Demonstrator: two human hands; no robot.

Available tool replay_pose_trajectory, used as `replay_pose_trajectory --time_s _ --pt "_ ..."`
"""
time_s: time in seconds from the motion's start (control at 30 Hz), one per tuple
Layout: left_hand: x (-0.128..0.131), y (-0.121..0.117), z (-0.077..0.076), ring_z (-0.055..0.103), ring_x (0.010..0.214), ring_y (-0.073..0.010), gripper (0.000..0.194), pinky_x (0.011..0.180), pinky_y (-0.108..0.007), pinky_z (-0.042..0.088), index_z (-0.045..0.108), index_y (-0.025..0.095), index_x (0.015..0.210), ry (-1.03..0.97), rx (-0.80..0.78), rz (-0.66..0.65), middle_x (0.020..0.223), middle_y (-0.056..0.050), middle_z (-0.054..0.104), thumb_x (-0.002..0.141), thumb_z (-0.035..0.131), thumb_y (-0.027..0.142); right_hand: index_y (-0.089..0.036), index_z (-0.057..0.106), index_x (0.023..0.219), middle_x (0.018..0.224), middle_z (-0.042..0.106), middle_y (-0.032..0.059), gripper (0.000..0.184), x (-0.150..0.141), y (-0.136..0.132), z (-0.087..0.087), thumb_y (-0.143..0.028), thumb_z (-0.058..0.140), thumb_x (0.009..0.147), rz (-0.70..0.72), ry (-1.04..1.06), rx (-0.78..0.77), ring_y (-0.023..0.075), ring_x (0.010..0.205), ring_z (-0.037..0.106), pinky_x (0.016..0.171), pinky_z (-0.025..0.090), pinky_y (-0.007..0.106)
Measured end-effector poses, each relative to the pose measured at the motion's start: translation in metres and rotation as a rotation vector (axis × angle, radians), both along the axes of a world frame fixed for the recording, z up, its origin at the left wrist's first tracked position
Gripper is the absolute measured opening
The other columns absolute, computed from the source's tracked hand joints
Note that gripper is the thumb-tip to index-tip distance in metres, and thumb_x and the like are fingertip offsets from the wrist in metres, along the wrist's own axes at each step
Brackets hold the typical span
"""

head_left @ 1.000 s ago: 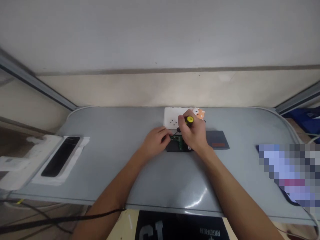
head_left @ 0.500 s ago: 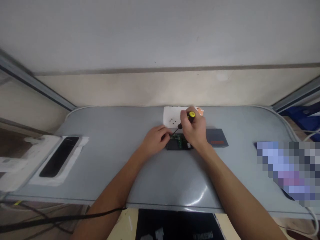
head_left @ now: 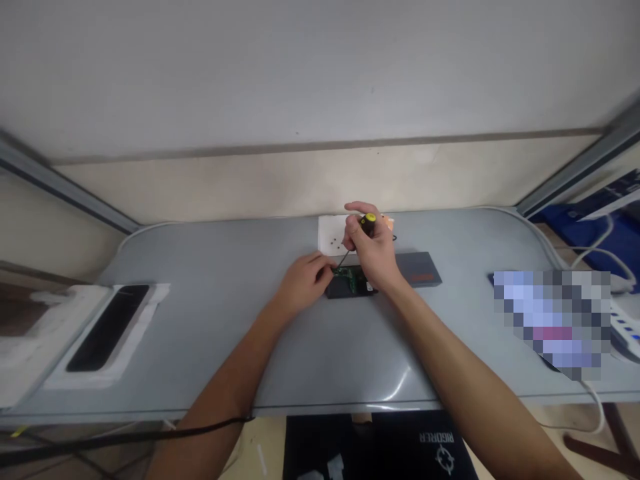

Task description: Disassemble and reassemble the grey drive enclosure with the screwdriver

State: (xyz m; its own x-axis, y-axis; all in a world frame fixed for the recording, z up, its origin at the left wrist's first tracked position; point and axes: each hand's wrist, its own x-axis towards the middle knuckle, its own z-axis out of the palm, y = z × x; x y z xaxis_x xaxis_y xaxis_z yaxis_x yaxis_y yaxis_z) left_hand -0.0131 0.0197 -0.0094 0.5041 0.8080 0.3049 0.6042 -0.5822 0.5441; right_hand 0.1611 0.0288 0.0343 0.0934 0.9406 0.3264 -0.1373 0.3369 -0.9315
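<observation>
My right hand is closed around the dark handle of a screwdriver with a yellow end cap. Its thin shaft slants down to the left, with the tip at the upper left of an opened black electronic device that has a green circuit board inside. At that same corner my left hand has its thumb and fingers drawn together close to the tip; what they pinch, if anything, is hidden. Several tiny screws lie on a white sheet just behind the device.
A dark grey cover with red lettering lies right of the device. At the left, a black phone rests on white paper. A pixelated screen lies at the right, with cables and a power strip beyond. A black cable crosses my left arm.
The camera view has turned slightly right, so the table things sit further left. My right hand's grip on the screwdriver has shifted, with one finger now stretched out. My left hand stays at the corner.
</observation>
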Motion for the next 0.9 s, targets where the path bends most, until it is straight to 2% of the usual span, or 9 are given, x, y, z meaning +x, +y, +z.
replay_pose_trajectory --time_s 0.17,0.3,0.37,0.43,0.53,0.63,0.77,0.83,0.9 --pt "0.000 0.000 0.000 0.063 0.082 -0.0184 0.021 0.080 -0.032 0.050 0.070 0.021 0.095 -0.003 -0.008 0.005 0.089 -0.002 0.069 0.096 0.050 0.014 -0.026 0.058 0.125 0.073 0.048 -0.0022 0.057 -0.002 0.003 0.003 -0.069 0.028 0.102 0.078 0.021 -0.071 0.0152 0.064 0.054 0.062 0.048 0.030" --pt "-0.001 -0.001 0.001 0.064 0.085 -0.0188 0.021 0.081 -0.032 0.050 0.070 0.021 0.096 -0.003 -0.011 0.013 0.093 -0.003 0.071 0.095 0.051 0.013 -0.026 0.051 0.098 0.090 0.061 0.0003 0.040 0.001 0.002 0.004 -0.063 0.065 0.091 0.186 0.143 -0.060 0.0136 0.077 0.062 0.073 0.052 0.029" --pt "-0.001 -0.001 0.001 0.065 0.087 -0.0189 0.020 0.082 -0.032 0.050 0.070 0.020 0.096 -0.005 -0.017 0.015 0.095 -0.004 0.071 0.095 0.051 0.013 -0.027 0.042 0.091 0.085 0.061 -0.0031 0.044 0.002 0.002 0.002 -0.056 0.074 0.087 0.220 0.201 -0.063 0.0113 0.067 0.058 0.067 0.050 0.028" --pt "-0.001 -0.001 0.001 0.065 0.087 -0.0190 0.020 0.082 -0.032 0.050 0.070 0.020 0.097 0.003 -0.022 0.015 0.095 -0.004 0.071 0.095 0.052 0.013 -0.028 0.037 0.089 0.068 0.049 -0.0090 0.047 0.002 0.002 0.001 -0.056 0.075 0.087 0.204 0.214 -0.064 0.0093 0.053 0.045 0.054 0.040 0.024" --pt "-0.001 0.000 0.001 0.065 0.087 -0.0187 0.020 0.081 -0.032 0.050 0.071 0.020 0.097 0.016 -0.028 0.013 0.094 -0.003 0.071 0.095 0.052 0.013 -0.027 0.049 0.096 0.061 0.036 -0.0095 0.041 0.003 0.006 0.000 -0.066 0.063 0.093 0.191 0.257 -0.052 0.0102 0.051 0.033 0.050 0.031 0.025" --pt "-0.002 0.001 0.000 0.064 0.086 -0.0186 0.021 0.081 -0.031 0.050 0.071 0.020 0.098 0.023 -0.012 0.022 0.093 -0.003 0.070 0.096 0.051 0.014 -0.024 0.062 0.108 0.070 0.046 -0.0038 0.043 0.007 0.009 0.001 -0.065 0.052 0.098 0.311 0.389 -0.083 0.0121 0.060 0.046 0.058 0.040 0.027" --pt "-0.003 0.002 -0.001 0.065 0.088 -0.0192 0.021 0.083 -0.032 0.050 0.071 0.021 0.100 0.031 -0.001 0.032 0.094 -0.003 0.070 0.096 0.051 0.015 -0.023 0.059 0.096 0.095 0.064 0.0018 0.034 0.013 0.007 0.001 -0.050 0.077 0.087 0.394 0.426 -0.130 0.0155 0.087 0.065 0.073 0.048 0.028" --pt "-0.003 0.003 -0.002 0.066 0.089 -0.0195 0.021 0.084 -0.033 0.050 0.072 0.021 0.100 0.035 0.001 0.029 0.095 -0.003 0.071 0.097 0.051 0.016 -0.026 0.048 0.094 0.089 0.064 -0.0018 0.041 0.013 0.006 0.000 -0.048 0.081 0.083 0.348 0.404 -0.143 0.0144 0.080 0.065 0.070 0.047 0.028" --pt "-0.003 0.003 -0.002 0.066 0.087 -0.0192 0.021 0.083 -0.032 0.050 0.072 0.021 0.100 0.038 0.005 0.026 0.094 -0.003 0.070 0.097 0.051 0.016 -0.027 0.042 0.093 0.072 0.054 -0.0077 0.044 0.010 0.007 -0.002 -0.050 0.079 0.086 0.255 0.340 -0.112 0.0109 0.061 0.054 0.061 0.041 0.026"
